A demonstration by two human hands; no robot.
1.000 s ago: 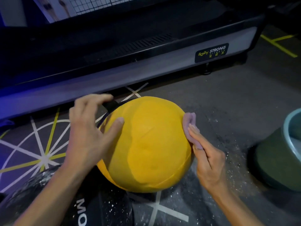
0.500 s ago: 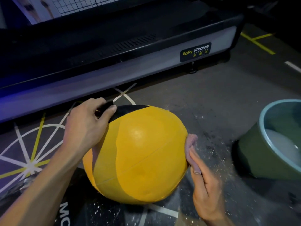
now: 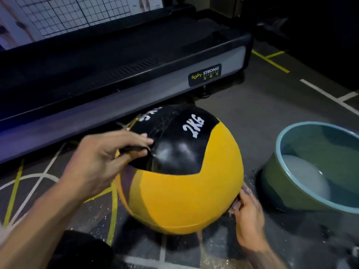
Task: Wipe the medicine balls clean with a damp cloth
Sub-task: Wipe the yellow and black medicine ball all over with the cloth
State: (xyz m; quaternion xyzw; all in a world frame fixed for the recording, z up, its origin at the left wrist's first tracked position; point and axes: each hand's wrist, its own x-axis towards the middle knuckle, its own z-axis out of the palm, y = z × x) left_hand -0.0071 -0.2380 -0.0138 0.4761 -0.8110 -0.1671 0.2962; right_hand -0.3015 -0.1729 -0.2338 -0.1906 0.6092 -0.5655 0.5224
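Dark gym floor (image 3: pixel 252 117) with white and yellow lines, a black treadmill base (image 3: pixel 120 78) running across the back. At left, the left hand (image 3: pixel 101 162) curls its fingers (image 3: pixel 136 140) around a black strap on top of the medicine ball (image 3: pixel 180 191), a yellow ball with a black panel marked "2KG", resting on the floor at centre. Low against its right side, the right hand (image 3: pixel 246 212) presses a barely visible cloth (image 3: pixel 234 205), fingers bent around it. Farther right, apart from the ball, stands a green basin (image 3: pixel 291 187) holding water.
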